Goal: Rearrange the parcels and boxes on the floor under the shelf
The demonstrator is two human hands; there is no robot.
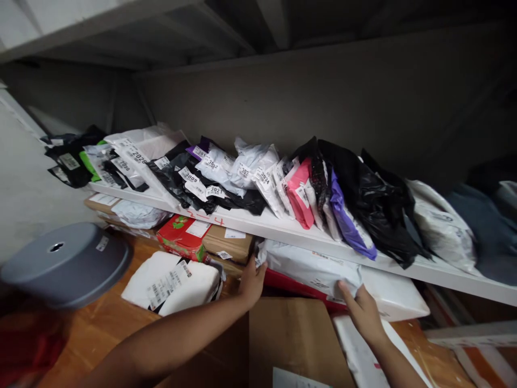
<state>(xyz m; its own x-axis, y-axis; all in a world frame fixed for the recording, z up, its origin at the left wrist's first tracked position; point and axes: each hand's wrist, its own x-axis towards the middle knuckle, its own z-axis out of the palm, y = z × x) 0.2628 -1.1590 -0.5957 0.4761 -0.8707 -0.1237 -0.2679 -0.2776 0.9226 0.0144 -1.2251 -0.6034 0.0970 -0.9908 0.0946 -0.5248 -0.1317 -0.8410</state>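
Observation:
A pale plastic mailing bag (pixel 309 264) lies under the front edge of the shelf, on top of a red box (pixel 288 283). My left hand (pixel 252 283) pinches the crumpled left end of this bag. At its right corner, my right hand (pixel 363 312) grips the plastic between thumb and fingers. A brown carton (pixel 226 242) sits just left of the bag, and a long white box (pixel 393 296) extends to its right. Close below both hands stands a larger cardboard box (pixel 299 337).
Overhead, a white shelf (pixel 258 223) carries several labelled parcels, including a pink bag (pixel 301 194) and a purple bag (pixel 347 221). To the left are a white-wrapped parcel (pixel 173 283), a red carton (pixel 183 235) and a grey-blue tub (pixel 64 261).

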